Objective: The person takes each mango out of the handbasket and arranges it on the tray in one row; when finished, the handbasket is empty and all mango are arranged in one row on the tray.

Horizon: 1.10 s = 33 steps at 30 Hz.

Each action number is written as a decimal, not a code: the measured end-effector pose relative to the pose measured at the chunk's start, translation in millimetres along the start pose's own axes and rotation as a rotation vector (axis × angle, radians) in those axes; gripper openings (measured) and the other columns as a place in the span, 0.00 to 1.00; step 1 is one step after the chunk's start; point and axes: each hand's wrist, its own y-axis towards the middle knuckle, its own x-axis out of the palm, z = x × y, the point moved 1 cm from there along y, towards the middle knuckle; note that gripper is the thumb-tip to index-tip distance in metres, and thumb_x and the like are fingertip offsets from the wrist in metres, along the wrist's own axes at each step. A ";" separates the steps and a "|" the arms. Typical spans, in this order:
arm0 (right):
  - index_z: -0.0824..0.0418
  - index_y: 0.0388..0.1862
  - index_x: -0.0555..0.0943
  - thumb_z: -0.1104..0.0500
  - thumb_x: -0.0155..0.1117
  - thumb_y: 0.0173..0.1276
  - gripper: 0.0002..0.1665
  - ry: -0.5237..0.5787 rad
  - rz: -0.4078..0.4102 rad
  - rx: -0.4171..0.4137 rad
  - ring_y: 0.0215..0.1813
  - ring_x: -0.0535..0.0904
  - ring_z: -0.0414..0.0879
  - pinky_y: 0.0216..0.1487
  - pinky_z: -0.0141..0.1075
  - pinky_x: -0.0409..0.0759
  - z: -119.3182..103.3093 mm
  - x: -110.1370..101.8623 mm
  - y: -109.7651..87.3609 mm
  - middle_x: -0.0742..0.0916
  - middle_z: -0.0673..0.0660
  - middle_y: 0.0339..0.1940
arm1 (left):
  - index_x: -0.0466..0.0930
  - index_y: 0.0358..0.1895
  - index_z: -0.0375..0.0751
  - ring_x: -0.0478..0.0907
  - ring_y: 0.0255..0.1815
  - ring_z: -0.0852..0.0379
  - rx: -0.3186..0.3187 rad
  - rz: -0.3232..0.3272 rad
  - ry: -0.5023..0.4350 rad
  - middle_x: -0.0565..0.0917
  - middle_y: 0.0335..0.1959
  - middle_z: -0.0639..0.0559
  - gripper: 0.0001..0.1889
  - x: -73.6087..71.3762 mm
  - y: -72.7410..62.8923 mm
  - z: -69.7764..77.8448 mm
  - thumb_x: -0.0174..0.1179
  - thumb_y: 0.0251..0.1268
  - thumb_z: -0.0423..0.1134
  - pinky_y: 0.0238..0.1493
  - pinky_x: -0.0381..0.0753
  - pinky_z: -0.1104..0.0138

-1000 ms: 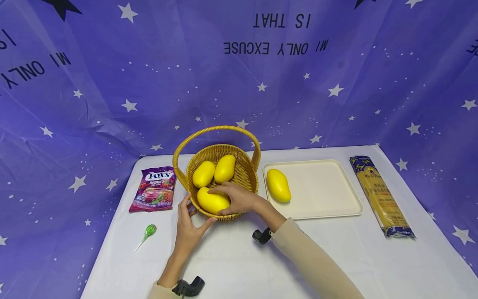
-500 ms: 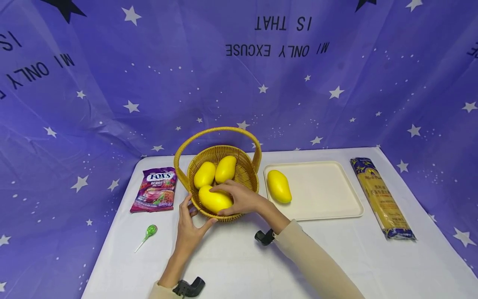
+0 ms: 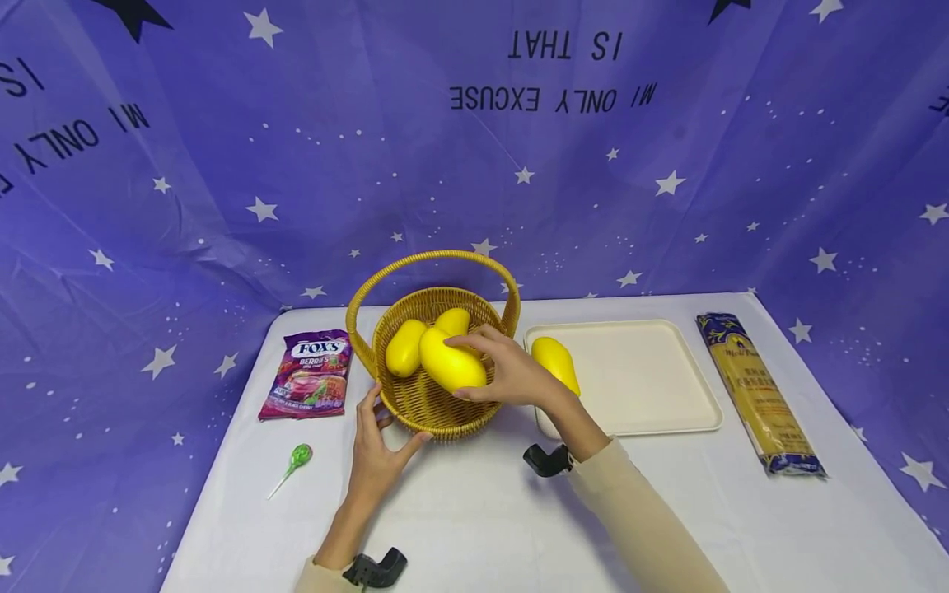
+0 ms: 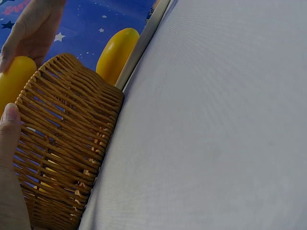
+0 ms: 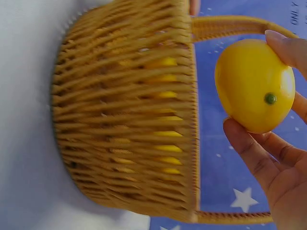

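Observation:
In the head view my right hand (image 3: 513,371) grips a yellow mango (image 3: 451,360) between thumb and fingers, above the wicker basket (image 3: 445,418). The right wrist view shows this mango (image 5: 252,81) end on, with a green stem spot, clear of the basket rim. Two other mangoes lie in the basket: one at the left (image 3: 405,349), and one farther back (image 3: 454,320) partly hidden by the held mango. My left hand (image 3: 376,461) holds the basket's near left side, its thumb (image 4: 8,129) at the rim in the left wrist view.
A cream tray (image 3: 638,371) stands right of the basket, with a mango (image 3: 552,362) at its left end, partly behind my right wrist. A pasta packet (image 3: 759,391) lies far right. Left are a purple candy bag (image 3: 307,375) and a green lollipop (image 3: 299,457). The basket's tall handle (image 3: 433,254) arches upward.
My right hand has lifted the near mango off the basket's bottom and moved it up and to the right. The left hand stays at the basket.

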 end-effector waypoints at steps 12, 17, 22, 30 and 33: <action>0.41 0.67 0.73 0.45 0.78 0.53 0.42 0.045 0.110 0.016 0.51 0.75 0.43 0.48 0.39 0.84 -6.5 -31.4 -19.9 0.76 0.47 0.56 | 0.48 0.77 0.45 0.74 0.58 0.49 -0.001 0.002 0.003 0.66 0.67 0.42 0.59 -0.6 0.2 -1.1 0.80 0.42 0.41 0.58 0.79 0.70; 0.42 0.67 0.73 0.45 0.78 0.54 0.41 0.042 0.153 0.036 0.58 0.75 0.44 0.54 0.41 0.83 -2.6 -43.3 -30.4 0.76 0.48 0.57 | 0.48 0.78 0.45 0.73 0.60 0.49 -0.003 -0.006 0.000 0.66 0.67 0.41 0.59 -0.9 0.7 -1.5 0.80 0.43 0.42 0.58 0.79 0.69; 0.45 0.68 0.73 0.48 0.79 0.54 0.42 0.010 0.202 0.052 0.57 0.75 0.46 0.53 0.43 0.84 3.8 -57.5 -42.5 0.76 0.50 0.55 | 0.48 0.77 0.45 0.72 0.60 0.49 -0.005 -0.010 -0.003 0.65 0.67 0.39 0.59 -0.2 0.4 -1.2 0.80 0.44 0.42 0.58 0.79 0.69; 0.46 0.68 0.74 0.51 0.81 0.51 0.44 -0.009 0.283 0.093 0.55 0.74 0.45 0.50 0.45 0.84 16.8 -73.9 -64.7 0.77 0.51 0.56 | 0.48 0.77 0.42 0.73 0.58 0.48 -0.006 -0.012 -0.013 0.66 0.66 0.39 0.59 -0.2 1.0 -2.0 0.80 0.43 0.41 0.57 0.79 0.67; 0.47 0.68 0.73 0.53 0.81 0.51 0.44 -0.016 0.313 0.102 0.55 0.75 0.46 0.49 0.45 0.84 24.6 -78.4 -72.7 0.78 0.52 0.56 | 0.49 0.77 0.41 0.73 0.58 0.47 -0.008 -0.008 -0.012 0.66 0.66 0.40 0.58 0.3 0.8 -1.3 0.80 0.43 0.41 0.58 0.79 0.66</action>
